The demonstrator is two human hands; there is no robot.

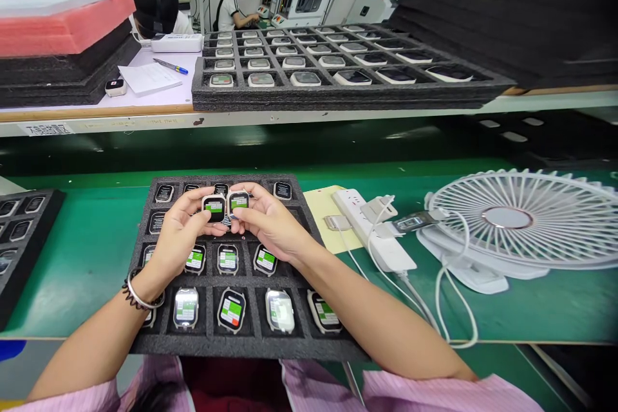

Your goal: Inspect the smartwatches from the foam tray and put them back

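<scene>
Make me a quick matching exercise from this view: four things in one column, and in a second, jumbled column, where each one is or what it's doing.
1. Pen
2. Left grip
3. Fan
4. Power strip

A. At the right side of the green table
B. Partly over the yellow sheet
C. Holding a watch above the tray
D. On the raised shelf

Pairs: 1-D, 2-C, 3-A, 4-B
</scene>
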